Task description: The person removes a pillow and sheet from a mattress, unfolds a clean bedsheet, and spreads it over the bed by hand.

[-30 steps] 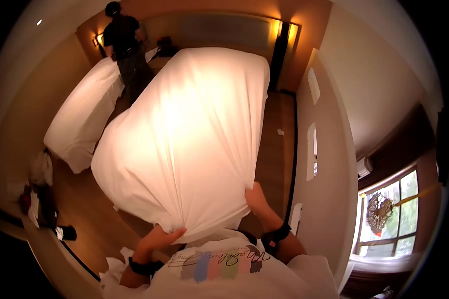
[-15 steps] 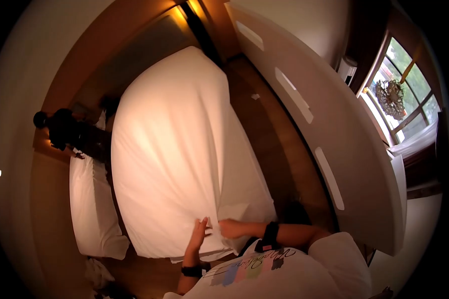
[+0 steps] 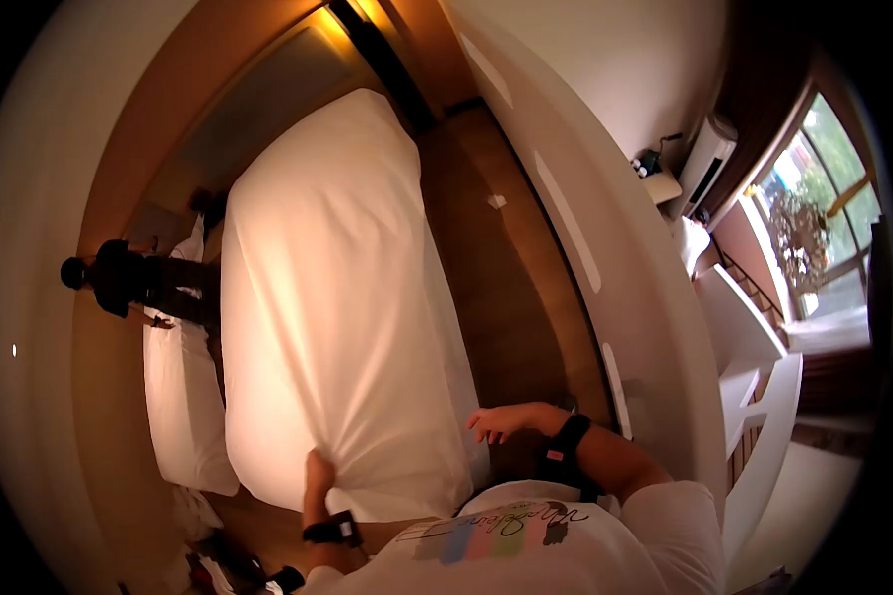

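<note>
A white sheet covers the large bed and hangs over its near end. My left hand is closed on the sheet at the near left part of the bed, and creases fan out from it. Beside the near right corner of the bed, my right hand is held with its fingers apart and nothing in them. Black bands are round both wrists.
Another person in dark clothes stands at a narrower white bed on the left. A low wall with cutouts runs along the right. A small white scrap lies on the floor.
The view has turned. My right hand has let go of the sheet and moved off to the right. My left hand, open half a second ago, has moved left and closed on the sheet.
</note>
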A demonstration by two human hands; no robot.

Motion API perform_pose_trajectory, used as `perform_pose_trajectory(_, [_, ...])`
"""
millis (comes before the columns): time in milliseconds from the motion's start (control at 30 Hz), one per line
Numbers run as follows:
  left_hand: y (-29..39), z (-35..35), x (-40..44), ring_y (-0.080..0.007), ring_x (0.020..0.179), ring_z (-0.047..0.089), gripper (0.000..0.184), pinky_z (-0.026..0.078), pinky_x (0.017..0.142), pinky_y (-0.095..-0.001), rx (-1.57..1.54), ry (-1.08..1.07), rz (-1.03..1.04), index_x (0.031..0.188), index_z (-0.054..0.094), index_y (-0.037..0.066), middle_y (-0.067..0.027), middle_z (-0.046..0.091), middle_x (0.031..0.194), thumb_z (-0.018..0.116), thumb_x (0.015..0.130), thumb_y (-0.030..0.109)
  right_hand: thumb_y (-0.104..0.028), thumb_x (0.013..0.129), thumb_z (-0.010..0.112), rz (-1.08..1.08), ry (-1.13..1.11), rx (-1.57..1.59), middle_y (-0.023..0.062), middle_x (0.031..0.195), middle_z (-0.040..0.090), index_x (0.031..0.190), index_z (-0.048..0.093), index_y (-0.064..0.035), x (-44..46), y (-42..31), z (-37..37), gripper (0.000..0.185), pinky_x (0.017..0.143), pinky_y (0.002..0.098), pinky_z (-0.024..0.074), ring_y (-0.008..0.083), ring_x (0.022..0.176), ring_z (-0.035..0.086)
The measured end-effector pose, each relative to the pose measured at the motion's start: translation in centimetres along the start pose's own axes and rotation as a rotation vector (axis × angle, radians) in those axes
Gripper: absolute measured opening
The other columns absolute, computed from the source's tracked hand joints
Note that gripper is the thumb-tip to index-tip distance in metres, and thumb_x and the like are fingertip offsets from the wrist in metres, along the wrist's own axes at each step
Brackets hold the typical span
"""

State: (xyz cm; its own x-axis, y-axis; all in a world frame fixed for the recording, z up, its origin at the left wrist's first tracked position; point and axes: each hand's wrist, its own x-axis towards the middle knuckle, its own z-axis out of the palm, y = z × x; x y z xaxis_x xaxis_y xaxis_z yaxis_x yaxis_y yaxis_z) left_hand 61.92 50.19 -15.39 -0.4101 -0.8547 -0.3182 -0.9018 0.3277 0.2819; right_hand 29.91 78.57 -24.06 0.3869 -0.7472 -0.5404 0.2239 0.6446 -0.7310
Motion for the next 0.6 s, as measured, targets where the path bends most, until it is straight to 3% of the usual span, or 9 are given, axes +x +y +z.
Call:
perform_pose_trajectory(67, [4.4, -6.2, -3.6, -0.0305, 0.091, 0.056, 0.032, 0.046, 0.078, -0.0384, -0.571, -0.074, -0.218, 0.106, 0.052, -0.009, -0.0208, 0.059, 0.097, 0.038, 0.079, 0.001, -0.042, 0.087, 0.043, 0.008, -0.100, 0.016, 0.0155, 0.121, 0.047, 0.130, 0.033, -0.0065, 1.9, -0.5, -5.0, 0.057, 0.084, 0.0339, 0.0434, 0.0240, 0.104, 0.048])
perform_pose_trajectory(133, [-1.0, -8.0, -3.2, -0.0292, 0.090, 0.058, 0.047, 0.048, 0.076, -0.0366, -0.634, 0.048, -0.137, 0.118, 0.045, -0.006, -0.0184, 0.057, 0.104, 0.035, 0.073, 0.005, -0.054, 0.088, 0.036, 0.013, -0.205, 0.084, 0.0212, 0.131, 0.038, 0.136, 0.022, -0.0070, 7.7, -1.8, -7.2, 0.069, 0.094, 0.0423, 0.0371, 0.0302, 0.120, 0.040])
perform_pose_trajectory(233, [3.8, -10.5, -4.6, -0.0285, 0.092, 0.057, 0.052, 0.048, 0.077, -0.0370, -1.020, 0.043, -0.168, 0.122, 0.041, -0.006, -0.0171, 0.056, 0.107, 0.035, 0.071, 0.004, -0.056, 0.086, 0.037, -0.026, -0.238, 0.431, 0.0220, 0.128, 0.041, 0.137, 0.018, -0.0077, 13.6, -7.0, -8.6, 0.073, 0.094, 0.0472, 0.0347, 0.0316, 0.115, 0.043])
perform_pose_trajectory(300, [4.7, -11.2, -3.9, -0.0272, 0.094, 0.057, 0.055, 0.047, 0.079, -0.0363, -0.999, -0.013, -0.227, 0.125, 0.038, -0.005, -0.0165, 0.054, 0.111, 0.036, 0.070, 0.002, -0.059, 0.083, 0.041, -0.099, -0.403, 0.820, 0.0210, 0.121, 0.044, 0.136, 0.017, -0.0076, 18.5, -10.4, -10.3, 0.077, 0.090, 0.0488, 0.0360, 0.0314, 0.107, 0.047])
perform_pose_trajectory(367, [1.8, -10.4, -2.5, -0.0257, 0.093, 0.057, 0.056, 0.047, 0.080, -0.0348, -1.000, -0.093, -0.241, 0.125, 0.038, -0.005, -0.0165, 0.054, 0.113, 0.037, 0.070, 0.000, -0.058, 0.081, 0.048, -0.160, -0.149, 1.078, 0.0183, 0.111, 0.047, 0.133, 0.019, -0.0087, 20.0, -16.3, -11.3, 0.078, 0.082, 0.0445, 0.0400, 0.0286, 0.100, 0.049])
perform_pose_trajectory(433, [1.3, -10.2, -1.9, -0.0235, 0.093, 0.057, 0.050, 0.047, 0.079, -0.0326, -1.005, -0.080, -0.230, 0.121, 0.044, -0.005, -0.0149, 0.056, 0.110, 0.040, 0.071, 0.000, -0.048, 0.085, 0.049, -0.249, 0.251, 1.164, 0.0095, 0.087, 0.054, 0.128, 0.033, -0.0084, 19.5, -22.9, -12.6, 0.060, 0.073, 0.0356, 0.0424, 0.0208, 0.084, 0.052])
perform_pose_trajectory(500, [-0.1, -9.3, -0.5, -0.0208, 0.091, 0.058, 0.043, 0.047, 0.077, -0.0319, -0.829, -0.204, -0.349, 0.114, 0.051, -0.005, -0.0123, 0.059, 0.105, 0.044, 0.072, 0.000, -0.039, 0.087, 0.048, -0.362, 0.228, 0.939, 0.0056, 0.078, 0.052, 0.114, 0.043, -0.0069, 21.3, -25.2, -17.0, 0.042, 0.069, 0.0319, 0.0430, 0.0168, 0.074, 0.050])
perform_pose_trajectory(567, [7.5, -11.3, 1.2, -0.0182, 0.081, 0.059, 0.028, 0.047, 0.069, -0.0298, -0.953, -0.193, -0.444, 0.100, 0.059, -0.004, -0.0088, 0.062, 0.094, 0.052, 0.073, 0.003, -0.030, 0.090, 0.046, -0.461, 0.204, 0.704, 0.0017, 0.069, 0.050, 0.101, 0.054, -0.0054, 22.3, -29.1, -21.7, 0.028, 0.064, 0.0282, 0.0435, 0.0128, 0.065, 0.048])
perform_pose_trajectory(600, [-3.6, -7.1, 3.0, -0.0175, 0.078, 0.057, 0.026, 0.046, 0.068, -0.0292, -0.838, -0.287, -0.459, 0.099, 0.058, -0.004, -0.0077, 0.061, 0.091, 0.055, 0.075, 0.006, -0.027, 0.091, 0.044, -0.455, 0.219, 0.551, -0.0009, 0.064, 0.047, 0.093, 0.055, -0.0057, 22.3, -30.9, -23.4, 0.024, 0.062, 0.0264, 0.0428, 0.0118, 0.061, 0.046])
